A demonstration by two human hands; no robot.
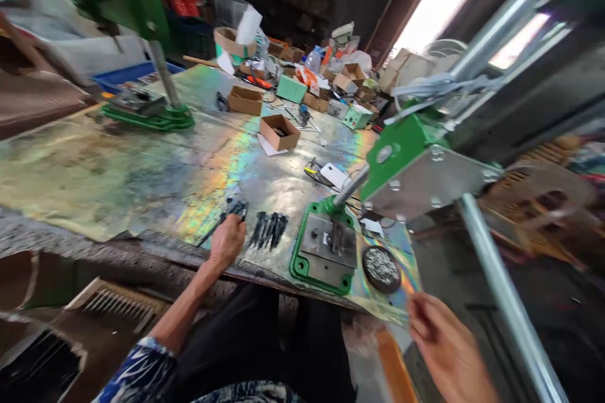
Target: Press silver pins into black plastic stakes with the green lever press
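My left hand (227, 240) is closed around slender black pieces (239, 208) at the table's front edge; their dark ends stick out past the fingers. Beside it on the right lies a row of similar black pieces (269, 230). My right hand (447, 340) is at the lower right, off the table's corner, blurred, with fingers curled in; whether anything is in them is hidden. Nearest to it is a round dark dish (382, 269) of small silvery parts. Between the hands stands a green hand press (324, 245) with a metal plate on its base.
The press's long lever (510, 296) slants down at the right. Another green press (146, 116) stands at the back left. Small cardboard boxes (280, 132) and a white flat object (334, 175) lie on the shiny table (155, 182). Clutter is piled behind.
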